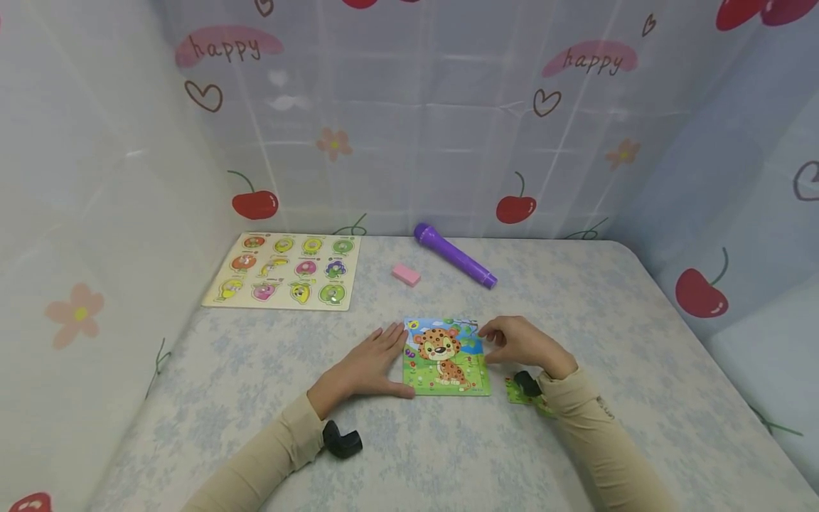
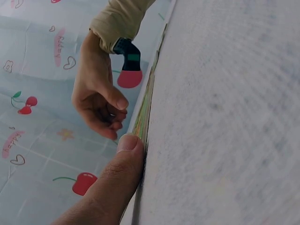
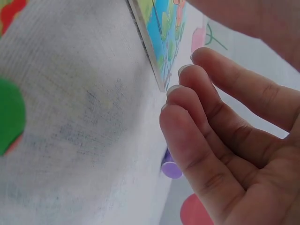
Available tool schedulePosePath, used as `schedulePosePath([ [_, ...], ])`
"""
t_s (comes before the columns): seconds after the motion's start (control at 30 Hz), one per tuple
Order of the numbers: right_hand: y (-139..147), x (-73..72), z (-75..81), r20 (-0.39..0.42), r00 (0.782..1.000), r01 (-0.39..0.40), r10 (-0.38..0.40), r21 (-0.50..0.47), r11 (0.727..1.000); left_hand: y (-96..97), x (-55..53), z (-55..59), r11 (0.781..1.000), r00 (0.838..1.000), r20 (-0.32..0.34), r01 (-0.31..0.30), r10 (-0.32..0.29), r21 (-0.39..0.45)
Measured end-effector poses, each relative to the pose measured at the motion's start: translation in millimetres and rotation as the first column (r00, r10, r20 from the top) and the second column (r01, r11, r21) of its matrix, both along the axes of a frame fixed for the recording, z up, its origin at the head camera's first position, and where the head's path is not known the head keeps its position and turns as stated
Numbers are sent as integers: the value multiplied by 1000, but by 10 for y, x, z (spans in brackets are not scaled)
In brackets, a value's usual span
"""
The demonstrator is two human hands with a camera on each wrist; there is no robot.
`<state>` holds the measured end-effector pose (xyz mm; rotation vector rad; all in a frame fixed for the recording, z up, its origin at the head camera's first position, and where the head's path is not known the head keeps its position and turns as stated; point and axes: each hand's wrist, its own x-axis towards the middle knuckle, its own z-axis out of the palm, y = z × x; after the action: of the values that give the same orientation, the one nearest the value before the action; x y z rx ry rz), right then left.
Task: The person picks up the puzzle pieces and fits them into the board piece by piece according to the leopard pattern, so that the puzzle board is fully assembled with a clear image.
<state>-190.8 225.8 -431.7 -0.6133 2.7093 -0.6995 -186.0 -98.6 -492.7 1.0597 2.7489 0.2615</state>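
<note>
A square jigsaw puzzle with a spotted cartoon leopard lies flat on the table. My left hand rests along its left edge, fingers spread, the thumb touching the lower left corner. In the left wrist view the left thumb lies against the puzzle's edge. At the right edge hovers my right hand, its fingers loosely bent. Nothing shows between those fingers in the right wrist view, where the right hand is beside the puzzle's corner. Green puzzle pieces lie under the right wrist, partly hidden.
A fruit puzzle board lies at the back left. Behind the leopard puzzle are a pink eraser-like block and a purple toy microphone. Printed curtains close off the table's back and sides.
</note>
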Motion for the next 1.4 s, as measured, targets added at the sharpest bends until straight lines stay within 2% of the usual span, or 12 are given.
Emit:
schedulePosePath([
  [0.23,55,67,12,9,1000,22,-22,0,1000,-1,-3,-11,1000,1000,5,1,-1,5],
  [0.73,312,335,-37,25,999,47,-47,1,999,4,-1,25,1000,1000,17,-2,2,2],
  [1.03,367,490,-73,93,991,93,-92,-6,996,2,14,25,1000,1000,5,10,-10,11],
  [1.27,436,573,-125,148,987,71,-62,-57,996,0,26,38,1000,1000,7,9,-9,12],
  [1.4,448,598,-130,157,984,86,-78,-44,995,6,25,38,1000,1000,4,5,-5,12],
])
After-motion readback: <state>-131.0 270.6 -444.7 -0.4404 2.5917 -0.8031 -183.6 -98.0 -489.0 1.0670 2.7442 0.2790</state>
